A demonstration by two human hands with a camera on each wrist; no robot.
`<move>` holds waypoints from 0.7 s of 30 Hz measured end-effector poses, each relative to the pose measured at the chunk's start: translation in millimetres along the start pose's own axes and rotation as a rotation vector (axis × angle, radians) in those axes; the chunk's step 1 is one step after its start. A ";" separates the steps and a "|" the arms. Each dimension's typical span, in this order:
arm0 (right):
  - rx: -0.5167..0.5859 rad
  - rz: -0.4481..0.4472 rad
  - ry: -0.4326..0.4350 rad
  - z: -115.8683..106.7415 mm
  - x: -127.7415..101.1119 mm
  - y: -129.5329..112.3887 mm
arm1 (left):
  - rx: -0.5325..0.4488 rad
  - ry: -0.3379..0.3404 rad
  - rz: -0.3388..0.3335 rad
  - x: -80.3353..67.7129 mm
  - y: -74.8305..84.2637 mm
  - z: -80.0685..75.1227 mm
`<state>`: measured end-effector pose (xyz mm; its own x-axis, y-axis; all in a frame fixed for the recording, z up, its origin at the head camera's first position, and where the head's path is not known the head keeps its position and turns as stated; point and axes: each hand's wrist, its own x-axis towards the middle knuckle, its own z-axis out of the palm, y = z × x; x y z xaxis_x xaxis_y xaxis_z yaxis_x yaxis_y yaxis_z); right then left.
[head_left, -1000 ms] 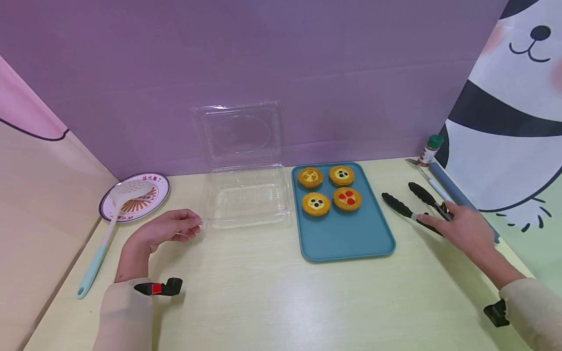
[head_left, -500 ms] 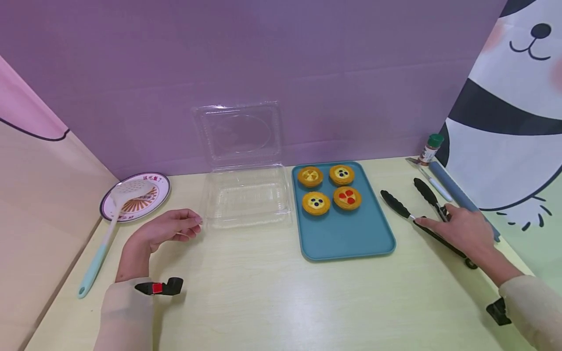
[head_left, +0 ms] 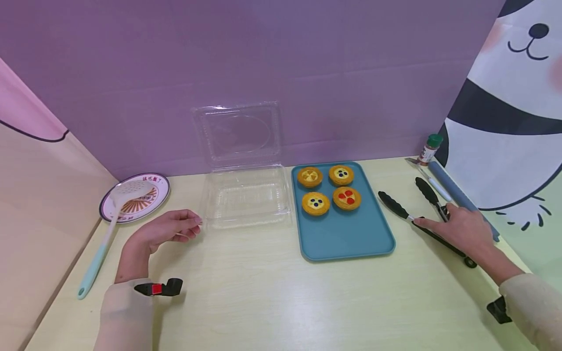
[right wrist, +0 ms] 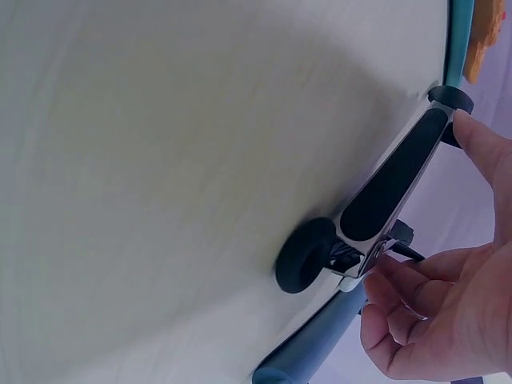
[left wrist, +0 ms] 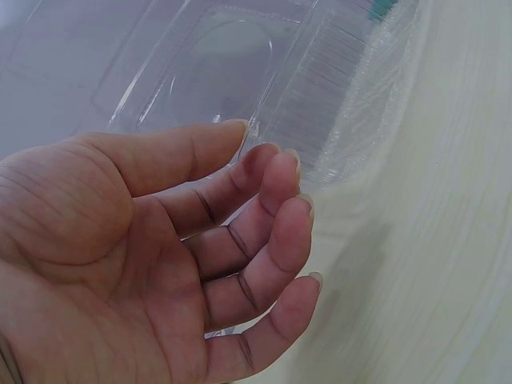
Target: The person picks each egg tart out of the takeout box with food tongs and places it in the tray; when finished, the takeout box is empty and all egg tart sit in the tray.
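My right hand [head_left: 467,231] holds black-and-metal tongs [head_left: 394,205] at the table's right side, thumb on the near arm and curled fingers at the other. The tongs' arms are spread, tips toward the back. In the right wrist view the black handle grip [right wrist: 396,176] and round end ring [right wrist: 306,256] show close to the table. My left hand [head_left: 169,228] has loosely curled fingers, its fingertips beside the front left corner of the clear plastic box [head_left: 248,195], whose lid stands raised. Several small tarts, one the red-topped tart [head_left: 347,198], sit on the blue tray [head_left: 347,241].
A patterned plate [head_left: 162,192] at the back left carries a slotted spoon [head_left: 98,261], its handle reaching toward me. Back right stand a green-capped jar [head_left: 428,150], a white-handled knife [head_left: 439,188] and a blue-grey roll [head_left: 456,187]. A purple backdrop [head_left: 351,97] rises behind the table.
The tongs' arms have spread wider and their end ring has come into view beside my right wrist. My left hand, the tray and the box have stayed put.
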<state>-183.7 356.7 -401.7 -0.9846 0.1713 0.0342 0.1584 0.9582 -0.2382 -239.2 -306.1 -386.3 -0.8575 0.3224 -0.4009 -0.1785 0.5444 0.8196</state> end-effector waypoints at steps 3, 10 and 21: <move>0.004 -0.010 0.001 -0.8 0.8 0.0 | -0.002 0.000 0.003 -0.6 -0.7 0.4; 0.006 -0.003 -0.017 -0.8 0.1 0.4 | -0.006 -0.007 0.009 -0.5 -2.2 0.4; -0.025 -0.009 -0.064 -3.5 1.7 1.6 | -0.005 0.003 0.027 -3.8 -4.3 -2.5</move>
<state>-184.9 359.4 -398.6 -0.9886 0.1485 -0.0260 0.1507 0.9652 -0.2137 -236.4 -311.6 -387.3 -0.8634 0.3347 -0.3775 -0.1575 0.5320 0.8320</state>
